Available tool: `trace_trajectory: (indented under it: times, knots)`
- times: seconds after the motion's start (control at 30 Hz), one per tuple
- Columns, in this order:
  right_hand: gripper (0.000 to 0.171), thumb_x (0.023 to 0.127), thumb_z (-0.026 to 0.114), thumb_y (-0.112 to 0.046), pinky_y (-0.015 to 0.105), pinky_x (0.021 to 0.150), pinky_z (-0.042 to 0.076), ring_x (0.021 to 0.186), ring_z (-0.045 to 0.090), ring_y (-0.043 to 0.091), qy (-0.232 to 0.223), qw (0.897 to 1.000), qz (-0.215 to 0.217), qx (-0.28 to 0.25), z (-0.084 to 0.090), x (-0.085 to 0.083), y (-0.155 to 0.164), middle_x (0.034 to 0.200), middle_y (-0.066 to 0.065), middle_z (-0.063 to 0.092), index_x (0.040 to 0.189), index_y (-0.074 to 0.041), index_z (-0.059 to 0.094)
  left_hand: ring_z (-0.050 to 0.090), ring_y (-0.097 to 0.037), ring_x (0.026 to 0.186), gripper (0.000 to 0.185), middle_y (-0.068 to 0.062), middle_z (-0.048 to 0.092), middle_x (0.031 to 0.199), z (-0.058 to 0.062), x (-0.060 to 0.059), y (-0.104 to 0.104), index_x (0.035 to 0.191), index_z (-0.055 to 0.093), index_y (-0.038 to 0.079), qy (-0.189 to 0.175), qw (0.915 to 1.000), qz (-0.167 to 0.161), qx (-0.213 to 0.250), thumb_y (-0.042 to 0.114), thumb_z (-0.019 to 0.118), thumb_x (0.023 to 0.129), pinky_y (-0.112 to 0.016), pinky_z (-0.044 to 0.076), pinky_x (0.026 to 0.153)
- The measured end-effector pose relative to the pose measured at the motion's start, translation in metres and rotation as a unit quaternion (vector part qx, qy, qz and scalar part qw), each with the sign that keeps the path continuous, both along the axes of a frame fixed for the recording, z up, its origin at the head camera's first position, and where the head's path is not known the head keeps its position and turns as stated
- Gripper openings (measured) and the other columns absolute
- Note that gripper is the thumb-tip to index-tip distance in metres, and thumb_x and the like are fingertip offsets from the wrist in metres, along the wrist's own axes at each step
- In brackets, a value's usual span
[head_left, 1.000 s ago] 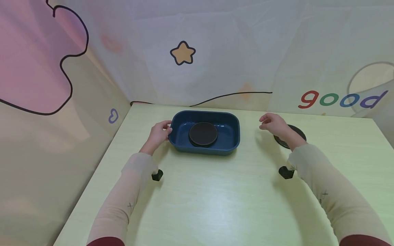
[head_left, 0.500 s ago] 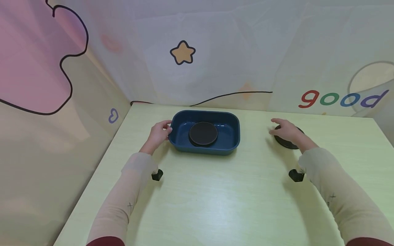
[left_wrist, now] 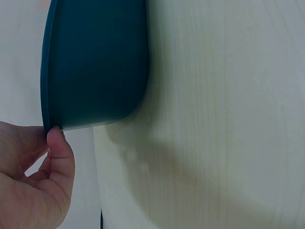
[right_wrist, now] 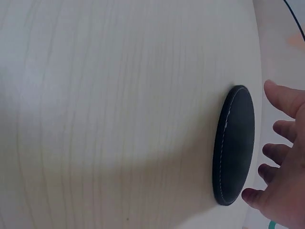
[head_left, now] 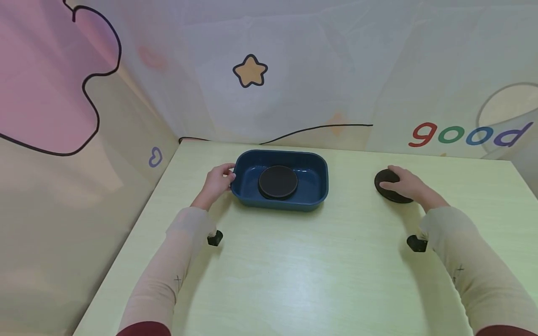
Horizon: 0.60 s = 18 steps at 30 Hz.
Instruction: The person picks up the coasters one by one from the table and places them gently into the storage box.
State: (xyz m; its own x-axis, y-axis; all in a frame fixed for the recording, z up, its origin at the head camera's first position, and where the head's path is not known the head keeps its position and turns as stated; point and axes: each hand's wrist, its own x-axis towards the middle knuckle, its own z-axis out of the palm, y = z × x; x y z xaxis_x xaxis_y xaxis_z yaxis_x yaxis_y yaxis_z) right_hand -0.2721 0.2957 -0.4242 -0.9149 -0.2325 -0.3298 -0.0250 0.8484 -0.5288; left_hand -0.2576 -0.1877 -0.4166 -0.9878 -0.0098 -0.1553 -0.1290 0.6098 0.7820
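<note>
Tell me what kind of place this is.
Probably a staged tabletop recording booth, not a lived-in room: a pale wooden table walled by cartoon-printed fabric backdrops, with just a blue tray and black round coasters under the hands.

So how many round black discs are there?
2. One black disc lies inside the blue tray, whose rim the left hand touches. The other disc lies on the table, under the right hand. None seems hidden.

A pale yellow-green wooden desk (head_left: pixel 294 280) stands in a corner hung with white cloth (head_left: pixel 336 60). The cloth bears a yellow star (head_left: pixel 250 71), a pink cloud shape (head_left: pixel 42 79), a small purple heart (head_left: pixel 155 157) and the coloured word "good" (head_left: pixel 468 134). The light is soft and even.
</note>
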Motion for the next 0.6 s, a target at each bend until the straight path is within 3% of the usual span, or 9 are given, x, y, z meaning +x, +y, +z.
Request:
trace_trajectory:
  times: [0.23, 0.6]
  knots:
    - [0.087, 0.086, 0.048, -0.048, 0.061, 0.101, 0.009, 0.125, 0.008, 0.05, 0.002, 1.0, -0.002, 0.012, -0.005, 0.002, 0.012, 0.138, 0.035, 0.009, 0.137, 0.009, 0.006, 0.049, -0.014, 0.066, 0.037, -0.012, 0.05, 0.1, -0.001, 0.0, 0.0, 0.129, 0.045, 0.008, 0.004, 0.9999, -0.002, -0.009, 0.01, 0.045, 0.091, -0.021, 0.051, 0.06]
    - [0.083, 0.088, 0.047, -0.043, 0.062, 0.101, 0.01, 0.125, 0.007, 0.051, -0.021, 0.999, -0.037, 0.005, -0.008, 0.004, 0.02, 0.139, 0.034, 0.007, 0.138, 0.006, 0.002, 0.05, -0.015, 0.067, 0.037, -0.012, 0.05, 0.101, 0.0, 0.0, 0.001, 0.129, 0.045, 0.009, 0.001, 1.0, 0.003, -0.008, 0.01, 0.045, 0.091, -0.02, 0.05, 0.06]
